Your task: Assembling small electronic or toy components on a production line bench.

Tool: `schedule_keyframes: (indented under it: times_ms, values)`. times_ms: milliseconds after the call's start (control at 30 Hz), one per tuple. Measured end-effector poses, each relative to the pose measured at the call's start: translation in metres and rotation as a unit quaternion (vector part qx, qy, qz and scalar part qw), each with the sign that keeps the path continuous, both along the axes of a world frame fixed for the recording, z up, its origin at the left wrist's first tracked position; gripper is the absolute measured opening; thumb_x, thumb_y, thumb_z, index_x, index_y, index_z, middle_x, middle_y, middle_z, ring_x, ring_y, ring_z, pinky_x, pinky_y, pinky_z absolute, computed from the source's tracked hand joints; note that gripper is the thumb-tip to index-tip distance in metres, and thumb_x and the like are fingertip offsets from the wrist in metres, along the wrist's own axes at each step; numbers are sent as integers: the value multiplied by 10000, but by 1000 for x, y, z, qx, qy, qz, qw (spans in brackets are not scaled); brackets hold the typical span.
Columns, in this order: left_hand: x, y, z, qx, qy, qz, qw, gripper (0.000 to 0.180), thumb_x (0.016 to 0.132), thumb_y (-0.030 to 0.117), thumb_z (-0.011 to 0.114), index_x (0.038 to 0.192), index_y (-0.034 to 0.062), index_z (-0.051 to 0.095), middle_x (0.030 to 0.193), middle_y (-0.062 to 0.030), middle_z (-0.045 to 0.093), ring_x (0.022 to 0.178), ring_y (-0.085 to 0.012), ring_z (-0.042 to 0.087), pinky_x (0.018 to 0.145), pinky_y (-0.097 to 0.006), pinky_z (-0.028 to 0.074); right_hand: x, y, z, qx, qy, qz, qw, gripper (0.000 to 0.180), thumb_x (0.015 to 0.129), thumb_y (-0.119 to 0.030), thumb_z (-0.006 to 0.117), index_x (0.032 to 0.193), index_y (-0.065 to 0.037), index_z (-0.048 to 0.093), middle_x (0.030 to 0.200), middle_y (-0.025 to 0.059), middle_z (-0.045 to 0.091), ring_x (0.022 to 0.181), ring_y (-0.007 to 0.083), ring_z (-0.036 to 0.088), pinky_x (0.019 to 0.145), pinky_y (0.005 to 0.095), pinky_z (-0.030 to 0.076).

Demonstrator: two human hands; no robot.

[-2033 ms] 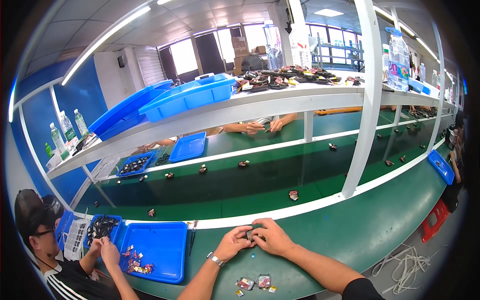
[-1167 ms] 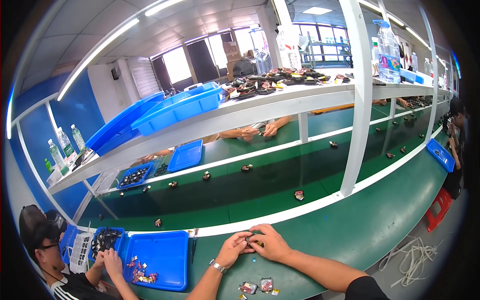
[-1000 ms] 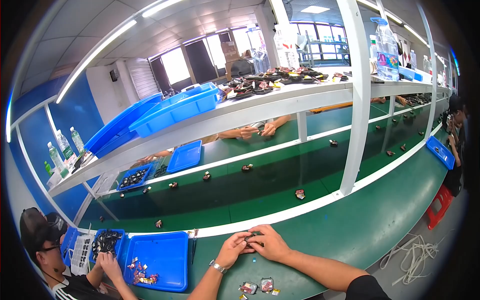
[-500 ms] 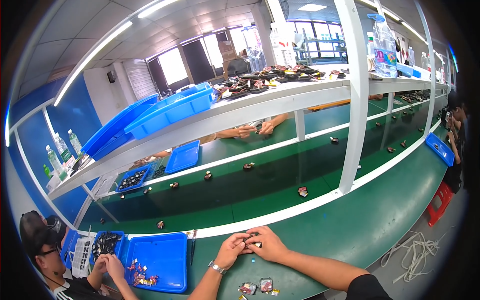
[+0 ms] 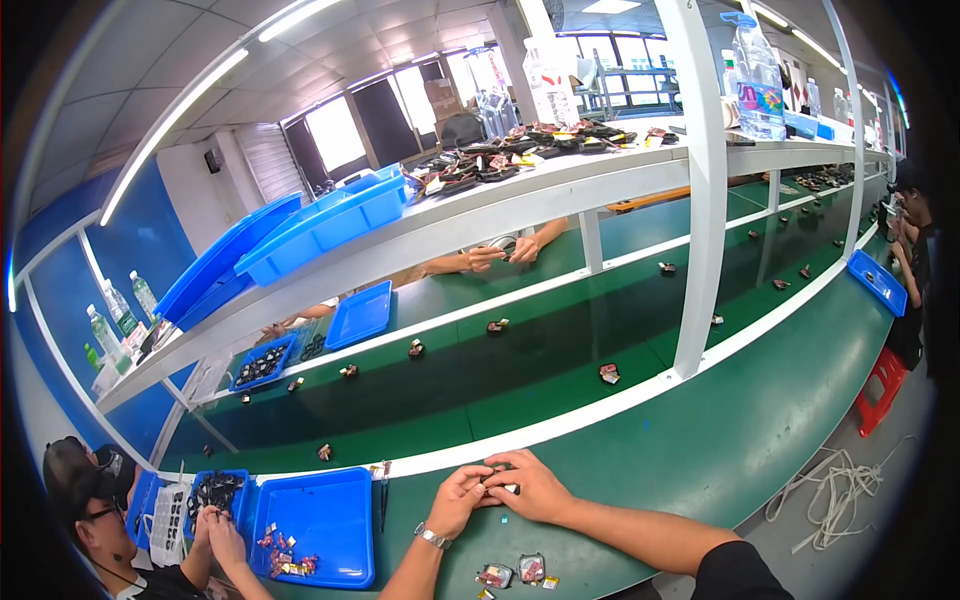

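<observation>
Over the green bench [image 5: 640,470], my left hand [image 5: 459,502] and my right hand [image 5: 534,488] meet with fingers closed round a small dark electronic part [image 5: 497,481]. A pale bit shows by the right fingertips; most of the part is covered. A tiny light-blue piece [image 5: 505,519] lies just below the hands. Nearer to me rest two clear-and-dark small electronic assemblies [image 5: 532,569] with reddish and yellow bits. Left of my left forearm stands a blue tray [image 5: 345,500] containing several small red and gold parts [image 5: 285,555].
Dark tweezers [image 5: 384,500] lie beside the tray. A white rail [image 5: 560,425] separates the bench from the green belt [image 5: 450,380], which carries scattered small assemblies. A white post [image 5: 705,200] rises at right. A co-worker's hands [image 5: 215,535] are at left; blue trays [image 5: 330,225] sit on the shelf above.
The head view has shifted slightly. My hands stay together around the small part, with little change in the fingers. The co-worker's hands at left have moved slightly.
</observation>
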State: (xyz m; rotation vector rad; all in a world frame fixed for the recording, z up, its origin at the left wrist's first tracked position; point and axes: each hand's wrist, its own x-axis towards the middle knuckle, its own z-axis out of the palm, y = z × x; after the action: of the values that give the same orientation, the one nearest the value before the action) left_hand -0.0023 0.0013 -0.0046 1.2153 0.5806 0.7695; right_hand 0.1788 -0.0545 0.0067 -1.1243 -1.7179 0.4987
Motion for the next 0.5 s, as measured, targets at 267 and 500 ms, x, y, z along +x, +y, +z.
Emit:
schedule_keyframes:
  times_ms: [267,500]
  values:
    - [-4,3,-3,12,-2,2,1000,244,968,15,468,1208,-24,486,1253,-186,565,1081,-237,615,897,-362,555,-7,-2,7,36,4,-5,999,155,785,-96,670,929,-73,722,1186,81,594,1132,271,518,947,368,456]
    - [-2,-1,1,-4,-37,-5,999,255,945,45,537,1193,-1,497,1273,-190,560,1056,-240,626,872,-390,564,-4,-4,6,19,2,-28,999,149,776,-92,667,912,-79,726,1169,69,599,1118,263,525,936,363,464]
